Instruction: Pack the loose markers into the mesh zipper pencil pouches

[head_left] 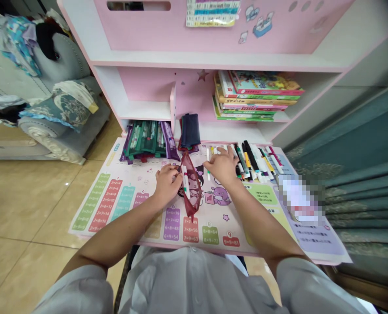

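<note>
A dark red mesh pencil pouch (pixel 191 187) lies open on the desk mat, with a white marker inside it. My left hand (pixel 166 181) is closed on the pouch's left edge and holds it. My right hand (pixel 222 165) rests just right of the pouch, fingers curled over a white marker (pixel 208 162) at the near end of a row of loose markers (pixel 254 160). The fingertips are partly hidden by the back of the hand.
A pink desk with shelves stands ahead; green and purple pouches (pixel 147 140) and a dark blue pouch (pixel 190 130) lie at the back, stacked books (pixel 252 93) on the shelf. A multiplication mat (pixel 121 196) covers the desk. Sofa with clothes at left, curtain at right.
</note>
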